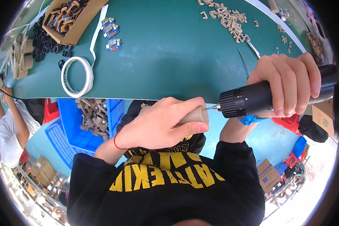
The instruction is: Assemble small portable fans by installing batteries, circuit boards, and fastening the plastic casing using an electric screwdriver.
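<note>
My left hand (pixel 164 122) is wrapped round a beige plastic cylindrical part (pixel 196 117), close in front of my body at the table's near edge. Its round end faces right. My right hand (pixel 286 84) grips a black electric screwdriver (pixel 248 100), held sideways. The thin metal bit (pixel 211 108) points left and meets the end face of the beige part. Whether a screw sits under the tip is too small to make out. Most of the part is hidden behind my left fingers.
On the green table (pixel 147 49) lie a white tape roll (pixel 77 77), small blue circuit boards (pixel 113 44), black rings (pixel 45 41), a cardboard box (pixel 73 35), beige clips (pixel 231 19) and tweezers (pixel 253 49). A blue crate (pixel 69 128) of beige parts stands below left. Another person (pixel 13 124) sits far left.
</note>
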Demonstrator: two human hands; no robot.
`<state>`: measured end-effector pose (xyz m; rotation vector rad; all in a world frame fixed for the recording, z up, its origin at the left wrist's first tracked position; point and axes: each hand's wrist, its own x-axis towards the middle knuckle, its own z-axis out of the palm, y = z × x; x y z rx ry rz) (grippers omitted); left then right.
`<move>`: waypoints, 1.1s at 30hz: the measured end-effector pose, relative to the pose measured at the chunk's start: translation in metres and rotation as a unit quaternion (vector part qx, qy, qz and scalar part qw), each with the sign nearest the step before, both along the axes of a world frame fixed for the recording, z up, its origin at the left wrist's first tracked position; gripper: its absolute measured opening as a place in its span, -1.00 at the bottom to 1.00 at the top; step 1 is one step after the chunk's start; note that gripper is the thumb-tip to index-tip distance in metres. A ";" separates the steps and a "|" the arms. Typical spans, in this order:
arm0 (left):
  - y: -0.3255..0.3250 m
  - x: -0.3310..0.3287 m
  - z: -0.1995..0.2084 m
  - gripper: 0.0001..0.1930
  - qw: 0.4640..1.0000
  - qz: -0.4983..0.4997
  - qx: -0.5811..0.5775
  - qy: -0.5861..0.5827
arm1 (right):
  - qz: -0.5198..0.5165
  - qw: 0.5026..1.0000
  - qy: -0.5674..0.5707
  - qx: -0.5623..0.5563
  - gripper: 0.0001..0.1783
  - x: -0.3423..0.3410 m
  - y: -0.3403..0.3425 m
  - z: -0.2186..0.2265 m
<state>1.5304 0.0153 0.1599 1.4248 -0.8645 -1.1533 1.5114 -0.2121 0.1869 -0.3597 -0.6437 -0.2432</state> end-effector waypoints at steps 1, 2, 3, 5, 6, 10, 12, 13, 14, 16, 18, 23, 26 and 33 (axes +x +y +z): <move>0.000 0.000 0.000 -0.70 1.000 0.001 0.000 0.000 | 0.001 1.000 0.000 0.000 -0.79 0.000 -0.001 -0.001; -0.001 0.000 -0.001 -0.70 1.000 -0.001 -0.001 -0.003 | 0.008 1.000 -0.009 0.002 -0.80 0.000 -0.003 -0.002; -0.001 0.000 -0.001 -0.69 1.000 -0.003 -0.001 -0.007 | 0.014 1.000 -0.019 0.004 -0.80 0.000 -0.004 -0.003; -0.001 0.000 -0.002 -0.69 1.000 -0.002 -0.005 -0.014 | 0.012 1.000 -0.011 0.000 -0.80 0.000 -0.004 -0.002; -0.001 0.000 -0.003 -0.68 1.000 -0.002 -0.008 -0.022 | 0.008 1.000 -0.004 -0.003 -0.81 -0.001 -0.004 -0.002; -0.002 0.002 0.001 -0.68 1.000 -0.008 0.001 -0.004 | -0.006 1.000 0.013 -0.004 -0.82 -0.003 -0.002 -0.002; -0.002 0.003 0.002 -0.68 1.000 -0.014 0.013 0.000 | -0.033 0.999 -0.011 0.015 -0.83 0.000 0.002 -0.005; -0.001 0.004 0.002 -0.68 1.000 -0.011 0.013 0.000 | -0.031 0.999 -0.012 0.016 -0.83 0.000 0.002 -0.005; -0.001 0.004 0.002 -0.72 1.000 -0.013 0.017 -0.007 | -0.027 0.999 -0.005 0.021 -0.83 -0.001 0.001 -0.005; -0.001 0.004 0.003 -0.75 1.000 -0.015 0.020 -0.013 | -0.023 0.999 0.002 0.026 -0.84 -0.001 0.001 -0.004; -0.004 0.004 0.005 -0.76 0.999 -0.016 0.029 0.014 | -0.024 0.999 0.021 0.032 -0.83 -0.005 0.000 -0.002; -0.002 0.004 0.002 -0.73 1.000 -0.013 0.019 -0.008 | -0.015 0.999 0.013 0.026 -0.84 0.001 0.002 -0.004; -0.002 0.006 0.002 -0.69 1.000 -0.021 0.014 -0.002 | -0.023 0.999 0.005 0.032 -0.84 0.001 0.003 -0.004; -0.001 0.009 0.006 -0.78 0.998 -0.016 0.048 0.040 | -0.010 1.000 -0.003 -0.005 -0.87 0.001 -0.003 -0.003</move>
